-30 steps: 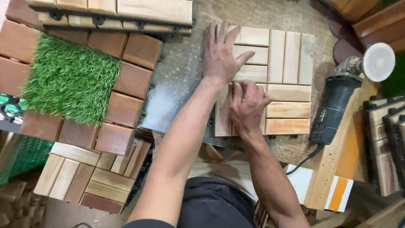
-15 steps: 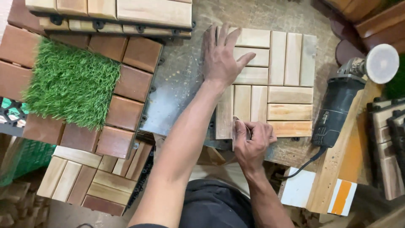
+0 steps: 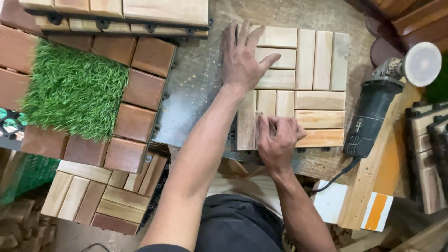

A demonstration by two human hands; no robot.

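Observation:
A light wooden slat tile (image 3: 322, 100) lies on a scuffed metal worktop (image 3: 196, 98). My left hand (image 3: 242, 58) lies flat on the tile's far left corner with its fingers spread, pressing down. My right hand (image 3: 278, 140) is curled at the tile's near edge, with the fingertips pinching a small dark pad (image 3: 269, 126) against the slats. Most of the pad is hidden under the fingers.
A dark angle grinder (image 3: 373, 114) with a white disc lies just right of the tile, its cord trailing toward me. At the left are reddish-brown wooden tiles (image 3: 135, 121) with a patch of artificial grass (image 3: 70, 88). More tiles are stacked at the far edge (image 3: 163, 11) and below left (image 3: 93, 200).
My right hand slid from the tile's middle toward its near edge, then back up a little. My left hand and the tile stayed put.

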